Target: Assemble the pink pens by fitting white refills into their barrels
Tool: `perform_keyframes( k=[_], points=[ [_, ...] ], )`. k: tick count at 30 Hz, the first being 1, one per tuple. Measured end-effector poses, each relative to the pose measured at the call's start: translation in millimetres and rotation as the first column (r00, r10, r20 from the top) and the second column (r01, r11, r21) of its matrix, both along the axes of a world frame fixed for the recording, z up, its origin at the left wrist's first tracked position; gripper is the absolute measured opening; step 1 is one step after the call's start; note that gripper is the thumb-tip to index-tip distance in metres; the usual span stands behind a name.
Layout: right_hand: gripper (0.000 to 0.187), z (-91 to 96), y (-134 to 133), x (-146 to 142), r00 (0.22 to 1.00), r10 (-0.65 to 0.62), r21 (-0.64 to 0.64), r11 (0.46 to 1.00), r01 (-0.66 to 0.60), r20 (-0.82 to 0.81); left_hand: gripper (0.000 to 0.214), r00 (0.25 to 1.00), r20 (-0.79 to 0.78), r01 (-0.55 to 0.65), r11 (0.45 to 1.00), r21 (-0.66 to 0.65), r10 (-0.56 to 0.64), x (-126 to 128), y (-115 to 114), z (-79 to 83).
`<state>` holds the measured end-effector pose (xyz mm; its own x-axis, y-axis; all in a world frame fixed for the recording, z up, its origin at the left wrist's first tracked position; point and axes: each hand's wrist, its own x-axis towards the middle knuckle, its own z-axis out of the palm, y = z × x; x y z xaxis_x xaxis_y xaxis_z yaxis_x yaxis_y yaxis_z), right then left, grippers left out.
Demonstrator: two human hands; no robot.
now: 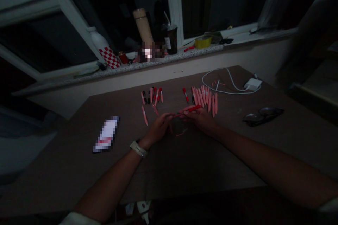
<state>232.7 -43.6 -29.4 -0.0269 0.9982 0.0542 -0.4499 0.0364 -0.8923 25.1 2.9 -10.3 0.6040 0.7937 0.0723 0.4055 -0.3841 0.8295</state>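
Observation:
Over the middle of the desk, both hands meet at a red pen (194,108). My right hand (202,119) is closed around its thick barrel. A thin reddish rod (177,115) extends left from the pen, and the fingertips of my left hand (160,126) pinch its end. Whether rod and barrel are joined is too dark to tell. Just beyond my right hand lies a row of several pink pens (202,95). A smaller group of pink, red and black pens (153,95) is beyond my left hand, with one pink pen (144,115) lying nearer.
A phone (107,134) lies at the left, eyeglasses (262,116) at the right. Behind them are a white charger (252,84) and its looped cable. A checkered bottle (105,49), a dark cup with a straw (171,39) and yellow tape (203,42) stand on the windowsill.

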Motion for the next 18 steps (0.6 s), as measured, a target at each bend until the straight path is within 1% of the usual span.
perform_keyframes(
  k=[2, 4, 7, 10, 14, 16, 18],
  points=[
    [0.026, 2.0, -1.1, -0.4, 1.000, -0.009, -0.010, 1.000, 0.009, 0.004, 0.035, 1.000, 0.026, 0.018, 0.999, -0.045, -0.017, -0.9, -0.2, -1.7],
    [0.025, 4.2, -2.5, -1.2, 1.000, -0.008, -0.015, 1.000, 0.008, 0.019, 0.033, 1.000, 0.013, 0.009, 0.999, -0.045, -0.009, -1.3, -0.9, -1.4],
    [0.024, 5.4, -3.4, -2.2, 0.999, 0.005, -0.013, 1.000, -0.005, 0.032, 0.032, 0.999, -0.029, -0.019, 1.000, 0.009, 0.019, -0.7, -2.6, 2.2],
    [0.025, 3.5, -2.5, -1.8, 0.999, 0.003, -0.017, 1.000, -0.002, 0.034, 0.040, 0.997, -0.065, -0.032, 0.997, 0.075, 0.037, 0.1, -3.5, 6.2],
    [0.024, 2.2, -1.2, -0.4, 0.999, -0.014, -0.024, 1.000, 0.015, 0.033, 0.044, 0.997, -0.075, -0.023, 0.994, 0.105, 0.031, -0.6, -2.4, 6.4],
    [0.024, 2.7, -1.0, 0.0, 0.999, -0.025, -0.031, 0.999, 0.026, 0.037, 0.042, 0.997, -0.065, -0.037, 0.994, 0.101, 0.044, -1.2, -1.6, 4.3],
    [0.025, 2.7, -0.6, 0.2, 0.999, -0.040, -0.039, 0.998, 0.041, 0.032, 0.038, 0.998, -0.032, -0.055, 0.997, 0.058, 0.057, -1.5, -1.2, 1.4]
  ],
)
